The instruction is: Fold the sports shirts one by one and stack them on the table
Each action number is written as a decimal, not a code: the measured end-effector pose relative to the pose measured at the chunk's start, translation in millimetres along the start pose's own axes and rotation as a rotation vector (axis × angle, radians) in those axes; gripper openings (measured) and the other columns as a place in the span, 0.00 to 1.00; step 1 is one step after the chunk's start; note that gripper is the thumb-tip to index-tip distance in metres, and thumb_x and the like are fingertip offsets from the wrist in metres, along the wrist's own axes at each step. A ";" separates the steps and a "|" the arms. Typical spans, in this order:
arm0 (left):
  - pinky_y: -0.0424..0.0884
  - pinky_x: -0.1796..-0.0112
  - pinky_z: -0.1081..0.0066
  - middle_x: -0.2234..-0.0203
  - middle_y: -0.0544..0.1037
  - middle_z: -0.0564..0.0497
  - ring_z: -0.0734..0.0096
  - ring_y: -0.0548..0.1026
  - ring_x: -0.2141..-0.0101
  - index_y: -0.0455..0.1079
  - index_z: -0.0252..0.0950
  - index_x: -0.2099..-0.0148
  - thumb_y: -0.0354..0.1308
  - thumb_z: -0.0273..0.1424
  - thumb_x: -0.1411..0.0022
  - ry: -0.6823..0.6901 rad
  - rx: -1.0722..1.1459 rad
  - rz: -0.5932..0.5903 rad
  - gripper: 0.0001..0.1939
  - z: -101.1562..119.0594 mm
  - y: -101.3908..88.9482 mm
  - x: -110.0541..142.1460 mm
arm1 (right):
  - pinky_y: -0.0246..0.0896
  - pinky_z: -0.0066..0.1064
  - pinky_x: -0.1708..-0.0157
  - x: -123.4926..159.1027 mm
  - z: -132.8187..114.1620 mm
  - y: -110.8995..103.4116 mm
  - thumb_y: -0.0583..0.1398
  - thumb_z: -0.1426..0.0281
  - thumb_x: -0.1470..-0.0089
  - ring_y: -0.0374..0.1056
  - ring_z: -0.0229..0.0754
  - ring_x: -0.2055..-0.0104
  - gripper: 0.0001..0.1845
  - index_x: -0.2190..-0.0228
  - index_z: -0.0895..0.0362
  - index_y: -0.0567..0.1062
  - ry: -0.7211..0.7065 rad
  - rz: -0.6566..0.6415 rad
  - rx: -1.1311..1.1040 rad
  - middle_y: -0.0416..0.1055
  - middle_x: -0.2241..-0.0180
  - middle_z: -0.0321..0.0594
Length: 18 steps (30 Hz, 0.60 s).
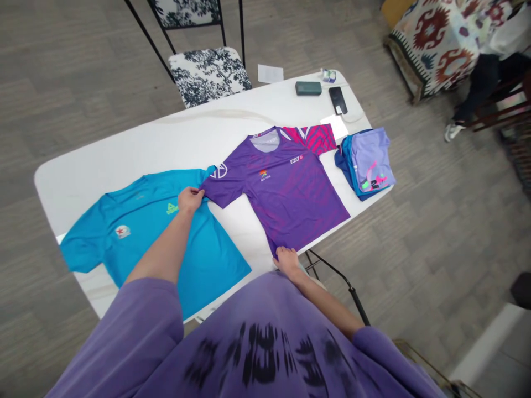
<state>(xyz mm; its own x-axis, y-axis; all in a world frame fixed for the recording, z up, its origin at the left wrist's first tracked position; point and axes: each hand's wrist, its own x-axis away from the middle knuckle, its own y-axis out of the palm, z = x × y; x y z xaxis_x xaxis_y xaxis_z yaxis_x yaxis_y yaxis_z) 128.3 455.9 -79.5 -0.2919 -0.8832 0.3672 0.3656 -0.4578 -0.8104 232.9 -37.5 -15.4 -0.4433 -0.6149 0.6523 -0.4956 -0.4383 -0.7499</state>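
Observation:
A purple jersey (286, 185) with one pink striped sleeve lies flat, face up, on the white table (124, 149). My left hand (189, 199) pinches the end of its near sleeve. My right hand (287, 261) grips the jersey's bottom hem at the table's front edge. A blue jersey (149, 232) lies spread out to the left, partly under my left forearm.
A stack of folded shirts (367, 162) sits at the table's right edge. At the far end lie a dark case (308, 88), a phone (338, 100) and papers. A patterned chair (207, 72) stands behind the table. Another person's leg (477, 94) shows at the far right.

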 end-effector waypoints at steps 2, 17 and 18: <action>0.75 0.49 0.60 0.59 0.82 0.45 0.55 0.81 0.55 0.74 0.37 0.57 0.64 0.41 0.37 0.030 0.026 0.020 0.13 -0.8 -1.0 -1.5 | 0.57 0.40 0.47 1.4 -0.9 1.3 0.62 0.63 0.33 0.75 0.51 0.50 0.13 0.53 0.57 0.77 0.007 -0.013 -0.003 0.80 0.52 0.50; 0.77 0.56 0.66 0.60 0.84 0.43 0.60 0.82 0.59 0.77 0.34 0.54 0.64 0.40 0.39 0.012 0.205 -0.008 0.16 28.4 -13.0 -0.1 | 0.58 0.35 0.51 10.9 3.5 -27.5 0.61 0.69 0.35 0.74 0.46 0.54 0.08 0.55 0.53 0.77 -0.057 -0.019 -0.019 0.80 0.55 0.43; 0.77 0.57 0.66 0.61 0.84 0.43 0.60 0.82 0.60 0.77 0.34 0.55 0.64 0.41 0.39 0.023 0.211 -0.010 0.16 32.2 -16.6 0.1 | 0.58 0.34 0.52 12.1 8.2 -30.5 0.61 0.69 0.35 0.74 0.44 0.55 0.07 0.55 0.52 0.77 -0.063 -0.019 -0.042 0.80 0.56 0.42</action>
<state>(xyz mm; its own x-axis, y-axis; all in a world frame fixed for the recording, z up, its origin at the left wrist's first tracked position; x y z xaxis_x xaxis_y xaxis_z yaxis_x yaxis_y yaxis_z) 150.7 460.1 -51.2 -0.3154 -0.8771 0.3622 0.5392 -0.4798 -0.6921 248.8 -36.9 14.5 -0.3860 -0.6474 0.6572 -0.5350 -0.4232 -0.7312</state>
